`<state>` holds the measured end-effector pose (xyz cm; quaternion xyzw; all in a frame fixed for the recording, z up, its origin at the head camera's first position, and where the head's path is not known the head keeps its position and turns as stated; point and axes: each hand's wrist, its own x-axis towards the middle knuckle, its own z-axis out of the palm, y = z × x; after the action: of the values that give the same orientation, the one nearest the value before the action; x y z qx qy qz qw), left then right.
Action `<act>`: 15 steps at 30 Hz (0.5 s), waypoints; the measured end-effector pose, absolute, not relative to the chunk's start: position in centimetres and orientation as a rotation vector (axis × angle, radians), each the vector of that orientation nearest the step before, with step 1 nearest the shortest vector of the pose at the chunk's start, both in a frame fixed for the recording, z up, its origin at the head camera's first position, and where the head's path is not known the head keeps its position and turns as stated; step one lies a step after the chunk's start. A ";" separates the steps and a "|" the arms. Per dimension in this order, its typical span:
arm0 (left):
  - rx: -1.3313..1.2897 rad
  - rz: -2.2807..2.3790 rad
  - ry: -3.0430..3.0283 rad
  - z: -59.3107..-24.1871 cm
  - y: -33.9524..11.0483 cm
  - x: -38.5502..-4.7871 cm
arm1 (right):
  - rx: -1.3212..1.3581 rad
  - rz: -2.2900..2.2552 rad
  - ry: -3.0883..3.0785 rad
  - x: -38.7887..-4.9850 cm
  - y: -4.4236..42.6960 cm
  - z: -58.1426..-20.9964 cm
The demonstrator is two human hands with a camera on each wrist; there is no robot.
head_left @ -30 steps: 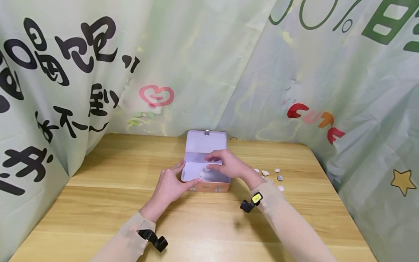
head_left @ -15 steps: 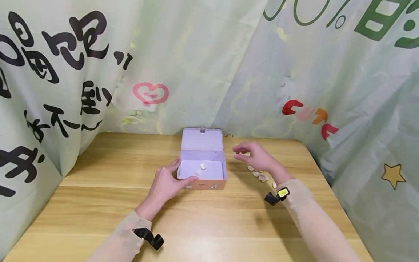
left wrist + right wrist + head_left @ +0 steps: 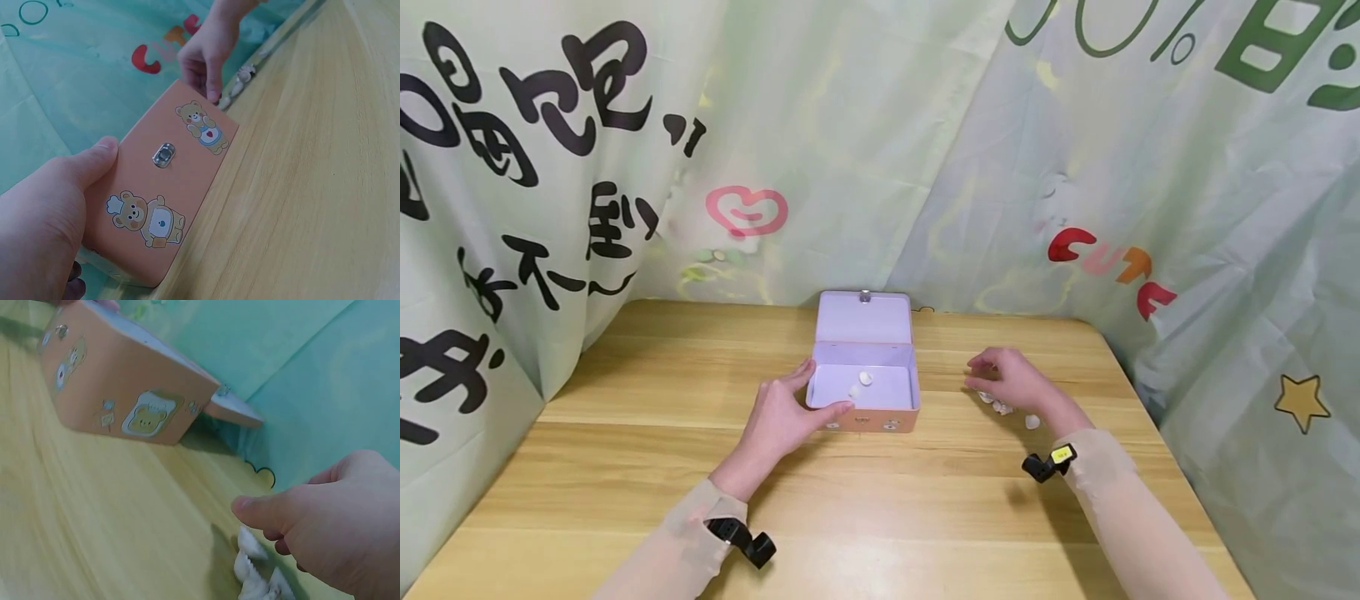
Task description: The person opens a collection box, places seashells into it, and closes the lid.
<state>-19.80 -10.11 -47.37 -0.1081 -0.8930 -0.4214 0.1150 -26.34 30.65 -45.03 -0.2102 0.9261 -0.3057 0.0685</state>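
Observation:
A hinged tin box (image 3: 891, 417) stands with its lid (image 3: 863, 318) raised, lilac inside and orange with bear pictures outside. Two white seashells (image 3: 866, 378) lie within it. My left hand (image 3: 775, 425) grips the box's left side, thumb over the front rim and fingers along the side. To the right, my right hand (image 3: 1017, 383) hovers low over a small cluster of seashells (image 3: 253, 575), fingers loosely bent. Nothing shows between its thumb and fingers in the right wrist view. The hand partly hides the cluster in the head view.
One white shell (image 3: 1032, 422) lies apart, nearer the front than the cluster. The wooden table (image 3: 880, 517) meets a printed cloth curtain (image 3: 820, 150) along the back and sides. A metal clasp (image 3: 164, 154) sits on the box front.
My right hand has come out of the box and moved right to the shells on the table. A shell lies in the box where its fingers were. The left hand keeps its grip.

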 end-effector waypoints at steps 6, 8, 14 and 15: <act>-0.321 -1.228 -2.616 -47.5 -10.1 -19.9 | -0.624 -0.943 2.784 -26.1 31.2 -46.1; -0.327 -1.226 -2.612 -47.5 -10.1 -19.9 | -0.630 -0.929 2.792 -26.1 31.4 -46.5; -0.341 -1.212 -2.599 -47.5 -10.1 -19.9 | -0.635 -0.900 2.824 -26.3 31.6 -47.0; -0.339 -1.212 -2.597 -47.5 -10.1 -19.9 | -0.631 -0.902 2.827 -26.3 31.6 -47.1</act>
<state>-19.91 -10.13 -47.46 -0.1166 -0.8926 -0.4165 0.1273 -26.33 31.58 -47.11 -0.2076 0.9306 -0.2968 0.0539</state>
